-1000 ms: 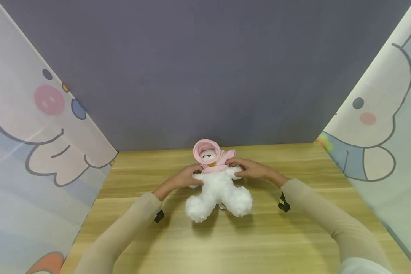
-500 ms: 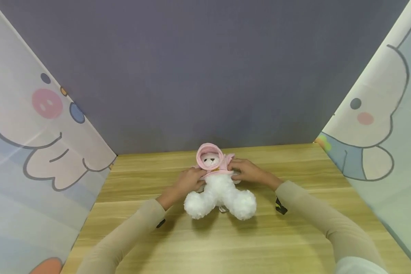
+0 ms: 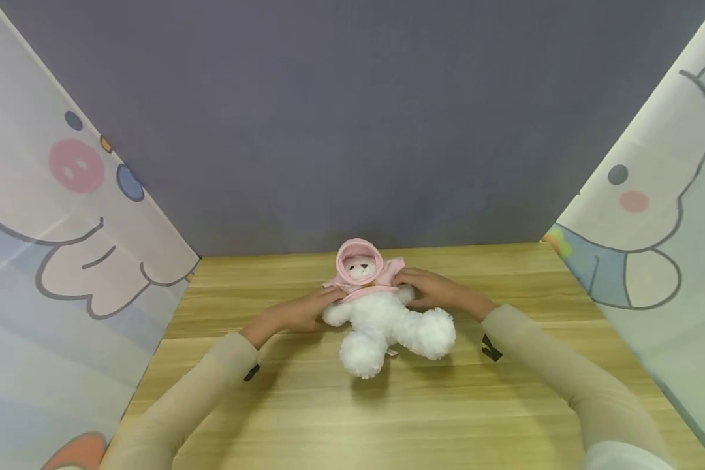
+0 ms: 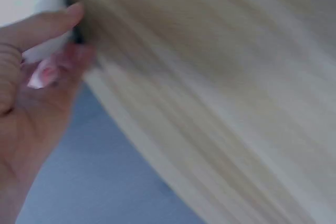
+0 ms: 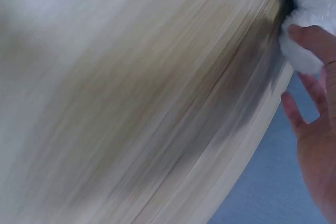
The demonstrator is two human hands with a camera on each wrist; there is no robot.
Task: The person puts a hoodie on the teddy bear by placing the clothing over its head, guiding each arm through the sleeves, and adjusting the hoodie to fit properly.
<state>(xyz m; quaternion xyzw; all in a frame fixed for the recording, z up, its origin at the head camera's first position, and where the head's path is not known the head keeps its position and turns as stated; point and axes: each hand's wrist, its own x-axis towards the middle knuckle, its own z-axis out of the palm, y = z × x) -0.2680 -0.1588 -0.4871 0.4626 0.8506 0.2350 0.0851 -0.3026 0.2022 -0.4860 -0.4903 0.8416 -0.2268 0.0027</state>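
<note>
A white plush bear [image 3: 377,314] lies face up on the table in the head view, feet toward me. It wears a pink hoodie [image 3: 355,290], hood up around its face and hem bunched high on its chest. My left hand [image 3: 305,310] holds the hoodie's hem beside one of the bear's arms; in the left wrist view a bit of pink cloth shows between thumb and fingers. With my right hand [image 3: 429,290] I grip the other arm, fingers at the pink sleeve. Its thumb [image 5: 307,35] presses the white fluffy paw in the right wrist view.
The wooden table [image 3: 352,418] ends at a dark grey wall [image 3: 352,130] behind the bear. Cartoon-printed panels stand on the left [image 3: 94,261] and right [image 3: 652,261]. Both wrists carry small black devices.
The bear's legs have swung to the right. My left hand has shifted outward, and the white arm beside it now shows below the hem. My right hand stays near the same sleeve.
</note>
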